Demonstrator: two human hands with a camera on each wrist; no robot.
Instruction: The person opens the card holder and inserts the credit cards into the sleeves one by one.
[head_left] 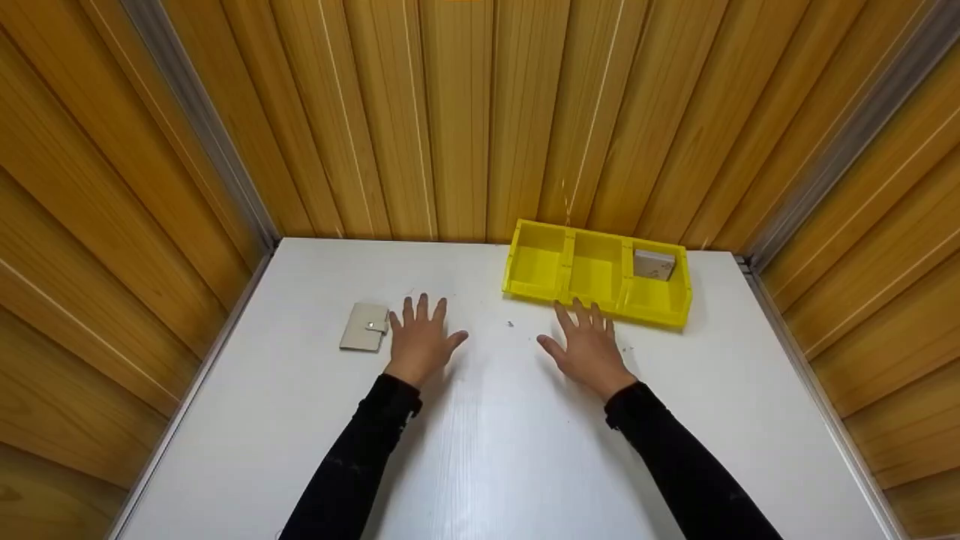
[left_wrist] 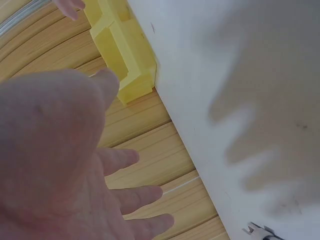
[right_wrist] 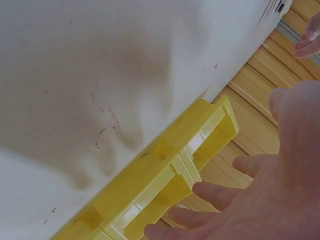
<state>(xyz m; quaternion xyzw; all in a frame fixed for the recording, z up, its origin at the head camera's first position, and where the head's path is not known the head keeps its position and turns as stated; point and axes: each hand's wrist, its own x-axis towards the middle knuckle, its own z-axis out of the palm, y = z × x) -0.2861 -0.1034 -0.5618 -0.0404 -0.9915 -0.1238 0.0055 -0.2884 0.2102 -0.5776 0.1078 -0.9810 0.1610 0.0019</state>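
My left hand (head_left: 420, 341) hovers over the white table with its fingers spread and holds nothing. Just left of it lies a small beige snap-strap wallet (head_left: 363, 328), its strap side toward the hand. My right hand (head_left: 589, 346), also spread and holding nothing, is in front of a yellow three-compartment bin (head_left: 596, 271); its fingertips overlap the bin's front edge in the head view. In the bin's right compartment stands a small pale box-like block (head_left: 654, 265). In the left wrist view the palm (left_wrist: 55, 150) is raised above the table, casting a shadow.
The white table (head_left: 480, 465) meets wood-slat walls (head_left: 457, 120) at the back and both sides, with metal rails along the corners. The bin stands near the back wall, right of centre. Small dark marks (head_left: 511, 324) dot the tabletop between the hands.
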